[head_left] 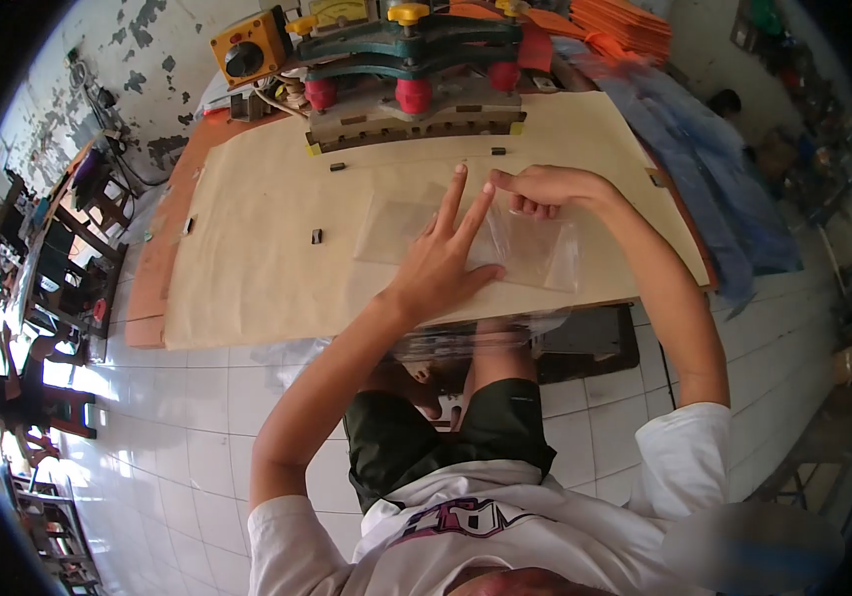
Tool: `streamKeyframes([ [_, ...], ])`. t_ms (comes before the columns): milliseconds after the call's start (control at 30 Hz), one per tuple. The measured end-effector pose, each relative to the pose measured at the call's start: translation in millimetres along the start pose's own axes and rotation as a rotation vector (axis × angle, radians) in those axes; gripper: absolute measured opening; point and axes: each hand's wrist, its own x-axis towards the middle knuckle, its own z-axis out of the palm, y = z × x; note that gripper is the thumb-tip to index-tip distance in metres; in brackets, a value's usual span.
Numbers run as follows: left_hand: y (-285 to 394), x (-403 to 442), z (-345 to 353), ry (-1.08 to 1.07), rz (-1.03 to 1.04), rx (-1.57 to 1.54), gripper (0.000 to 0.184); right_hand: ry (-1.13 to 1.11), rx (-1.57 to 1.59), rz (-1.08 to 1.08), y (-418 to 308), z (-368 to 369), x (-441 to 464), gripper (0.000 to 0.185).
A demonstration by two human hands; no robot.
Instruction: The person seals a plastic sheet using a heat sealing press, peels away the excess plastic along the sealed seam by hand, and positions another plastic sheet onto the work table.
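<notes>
Clear plastic sheets or bags (540,253) lie on the brown paper-covered tabletop (257,219), near its front edge. My left hand (446,248) rests on the plastic with its fingers spread, two of them pointing away from me. Just to the right, my right hand (550,189) is over the far edge of the plastic. Its fingers are curled in, and the tip of its index finger is close to my left fingertips. Whatever may be between those curled fingers is too small to make out.
A green press-like machine (411,60) with red knobs stands at the back, beside a yellow switch box (247,48). Small dark blocks (317,236) sit on the paper. Orange sheets (625,30) are stacked back right; bluish plastic (704,189) drapes over the right side.
</notes>
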Motion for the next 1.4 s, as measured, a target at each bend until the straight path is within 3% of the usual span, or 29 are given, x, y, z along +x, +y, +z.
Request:
streamKeyframes([
  [133,2.1,-4.8,0.2,-0.038,0.031,0.090,0.105,-0.006,0.098,0.023,-3.9,0.8,-6.1,0.112],
  [367,3.3,-8.1,-0.3,-0.002,0.111,0.096,0.104,-0.008,0.013,0.054,-12.7,7.4,-13.0,0.102],
  [433,4.7,-8.8,-1.6,0.002,0.126,0.078,0.104,-0.035,-0.097,0.137,-18.9,10.8,-13.2,0.077],
  [467,5.4,-9.0,-2.0,0.000,0.130,0.083,0.104,-0.034,-0.099,0.138,-12.4,12.0,-7.7,0.077],
  [533,6.0,-9.8,-2.4,-0.001,0.133,0.084,0.104,-0.169,0.166,0.021,-1.9,16.5,1.2,0.051],
  [567,6.1,-9.8,-2.4,-0.001,0.136,0.088,0.102,-0.168,0.164,0.025,4.4,18.6,3.9,0.051],
  [633,6.9,-9.4,-2.0,0.001,0.144,0.091,0.101,-0.143,0.258,0.051,-6.5,24.1,-9.5,0.031],
  [833,9.9,-8.6,-4.6,0.035,0.221,0.031,0.091,-0.177,0.300,-0.139,-7.1,18.3,-45.5,0.012],
  [1033,47.6,-8.4,-33.0,0.064,0.410,0.027,0.079,0.050,0.159,-0.300,19.5,-8.2,-125.8,0.022],
  [1100,54.6,-11.7,-36.9,0.231,0.501,0.060,0.060,0.134,0.188,-0.263,26.5,-30.1,-170.5,0.024],
  [1133,53.1,-15.1,-33.1,0.235,0.500,0.057,0.060,0.166,0.206,-0.224,30.1,-45.2,-195.6,0.026],
  [1200,48.4,-20.5,-23.8,0.450,0.568,-0.049,0.048,0.334,0.194,-0.196,59.3,-75.9,-236.1,0.026],
  [1267,48.9,-22.0,-18.6,0.462,0.530,-0.077,0.045,0.470,0.338,-0.010,70.5,-103.2,-283.7,0.026],
  [1333,46.4,-21.7,-15.2,0.336,0.318,-0.103,0.049,0.625,0.442,0.079,110.2,-132.4,-319.0,0.029],
  [1367,44.3,-20.5,-12.2,0.334,0.316,-0.102,0.049,0.679,0.532,0.023,141.8,-145.6,-331.7,0.029],
  [1400,41.0,-18.9,-8.4,0.245,0.183,-0.107,0.050,0.732,0.621,-0.034,175.8,-159.6,-343.0,0.030],
])
